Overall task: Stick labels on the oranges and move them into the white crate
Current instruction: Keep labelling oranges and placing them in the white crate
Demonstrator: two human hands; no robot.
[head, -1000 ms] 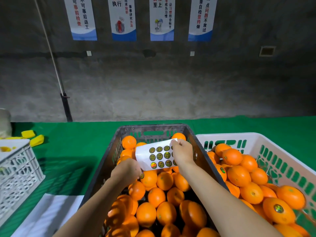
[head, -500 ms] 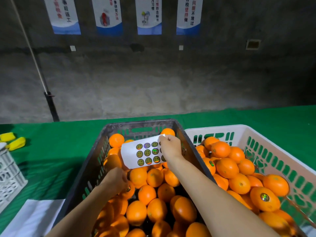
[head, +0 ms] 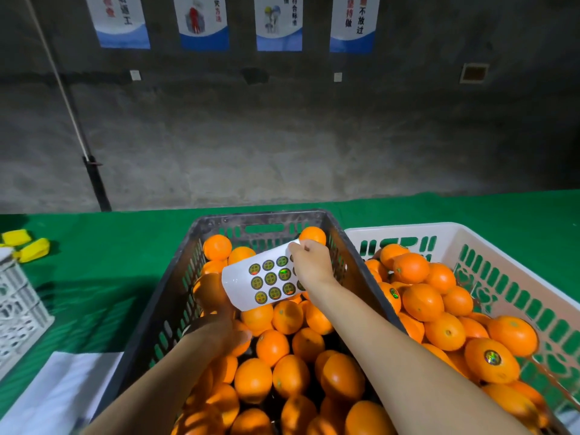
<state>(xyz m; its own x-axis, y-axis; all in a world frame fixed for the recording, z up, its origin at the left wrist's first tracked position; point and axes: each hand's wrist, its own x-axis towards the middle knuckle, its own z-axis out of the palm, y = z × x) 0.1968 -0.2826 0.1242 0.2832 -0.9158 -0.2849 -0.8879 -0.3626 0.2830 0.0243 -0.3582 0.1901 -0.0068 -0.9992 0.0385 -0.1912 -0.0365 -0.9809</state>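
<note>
A dark crate (head: 260,215) full of unlabelled oranges (head: 272,346) stands in front of me. To its right, the white crate (head: 400,228) holds many oranges, some bearing a round label (head: 492,357). My right hand (head: 310,262) reaches over the dark crate and pinches the right edge of a white label sheet (head: 248,290) that carries several round stickers. Lower and to the left, my left hand (head: 221,329) is among the fruit by the crate's left wall. Its fingers curl round a shaded orange (head: 209,290).
Green cloth (head: 110,271) covers the table. A white lattice crate (head: 22,312) stands at the left edge, with yellow objects (head: 33,246) behind it. White paper (head: 62,390) lies at the lower left. A grey wall and a dark pole (head: 95,180) rise behind the table.
My left hand let go of the sheet's lower corner, dropped among the oranges and closed round one. My right hand still holds the sheet, now tilted.
</note>
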